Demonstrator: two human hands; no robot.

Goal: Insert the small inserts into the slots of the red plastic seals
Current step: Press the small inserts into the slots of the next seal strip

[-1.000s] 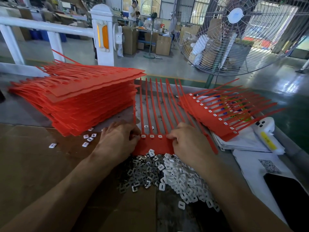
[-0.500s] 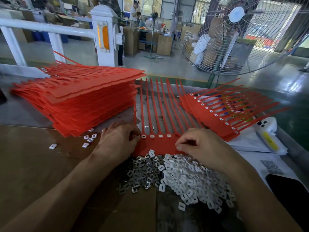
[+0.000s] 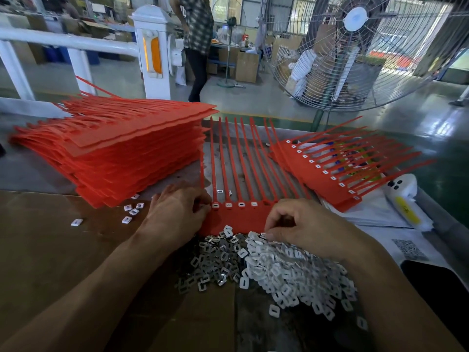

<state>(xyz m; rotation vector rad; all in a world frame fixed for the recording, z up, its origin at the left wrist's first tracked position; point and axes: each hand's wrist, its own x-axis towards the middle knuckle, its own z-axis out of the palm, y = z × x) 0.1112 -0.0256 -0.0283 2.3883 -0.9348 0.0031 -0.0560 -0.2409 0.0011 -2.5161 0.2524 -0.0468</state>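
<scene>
Risk: double pick. Your right hand (image 3: 302, 227) pinches at the insert pile (image 3: 286, 273), catch unclear. Left hand (image 3: 177, 212) curls onto the seal strip (image 3: 236, 219) edge, between both hands; four slots filled. Loosen it and slots shift; inserts skew.

Red seal strip (image 3: 238, 219) flat; white inserts (image 3: 286, 273) heaped beside.
</scene>
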